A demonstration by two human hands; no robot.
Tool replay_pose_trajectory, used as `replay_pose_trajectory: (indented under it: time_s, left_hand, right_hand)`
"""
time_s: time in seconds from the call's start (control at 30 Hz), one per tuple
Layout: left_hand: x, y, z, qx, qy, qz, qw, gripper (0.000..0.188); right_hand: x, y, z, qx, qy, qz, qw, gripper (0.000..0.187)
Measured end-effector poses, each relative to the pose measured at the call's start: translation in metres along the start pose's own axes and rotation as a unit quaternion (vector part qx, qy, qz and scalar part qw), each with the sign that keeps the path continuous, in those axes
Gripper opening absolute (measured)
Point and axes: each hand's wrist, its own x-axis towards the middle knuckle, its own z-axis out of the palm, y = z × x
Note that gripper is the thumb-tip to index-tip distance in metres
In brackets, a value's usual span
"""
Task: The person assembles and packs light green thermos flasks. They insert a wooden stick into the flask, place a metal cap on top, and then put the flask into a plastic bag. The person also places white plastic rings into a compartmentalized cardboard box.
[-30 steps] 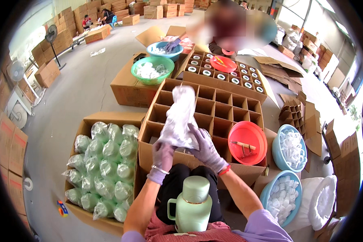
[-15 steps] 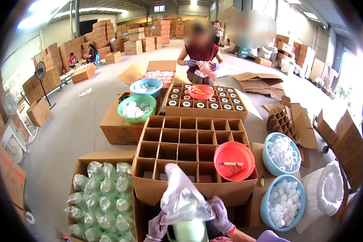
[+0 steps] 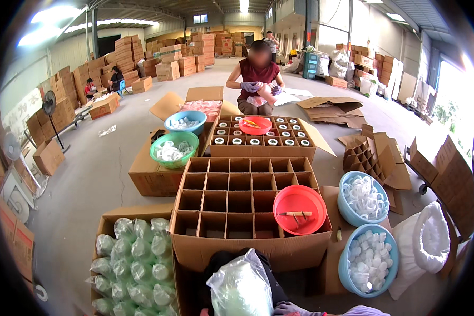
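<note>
A clear plastic bag (image 3: 242,284) covers a pale green container at the lower edge, in front of my lap. Its peaked top points up toward the divided carton (image 3: 250,250). My right hand (image 3: 292,308), in a lavender glove, shows only in part at the bag's lower right; its fingers are bent against the plastic. My left hand is out of view. Several pale green containers in clear bags (image 3: 137,263) stand in rows in a carton to the left. On the divided carton's right corner sits a red basin (image 3: 309,196) with a wooden-handled tool (image 3: 295,213) inside.
Blue basins of white rings (image 3: 364,197) and white caps (image 3: 368,260) stand at right beside a white sack (image 3: 426,247). Ahead are a filled divided carton (image 3: 263,151), a green basin (image 3: 174,149) and another blue basin (image 3: 185,122). Beyond, a gloved co-worker (image 3: 258,79) holds something pink.
The bag, loose over the green container before, now covers it and sits lower. Both my hands have moved down; the left has left the view. The head view has shifted slightly.
</note>
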Motion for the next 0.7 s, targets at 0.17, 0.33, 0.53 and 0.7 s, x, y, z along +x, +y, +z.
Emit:
replay_pose_trajectory:
  time_s: [0.17, 0.33, 0.53, 0.7]
  left_hand:
    - [0.018, 0.094, -0.013, 0.06, 0.116, 0.184, 0.974, 0.041]
    - [0.017, 0.065, -0.014, 0.466, 0.069, 0.109, 0.875, 0.041]
    - [-0.076, -0.139, 0.0, -0.189, 0.028, -0.078, 0.978, 0.042]
    - [-0.051, -0.024, -0.009, -0.758, 0.222, 0.17, 0.589, 0.031]
  right_hand:
    - [0.022, -0.009, -0.031, -0.045, -0.257, 0.004, 0.965, 0.021]
    - [0.032, -0.032, -0.035, 0.0, -0.226, 0.05, 0.973, 0.02]
    - [0.165, -0.055, -0.023, 0.39, -0.118, 0.206, 0.89, 0.013]
    - [0.363, -0.06, 0.048, 0.251, -0.094, -0.004, 0.963, 0.029]
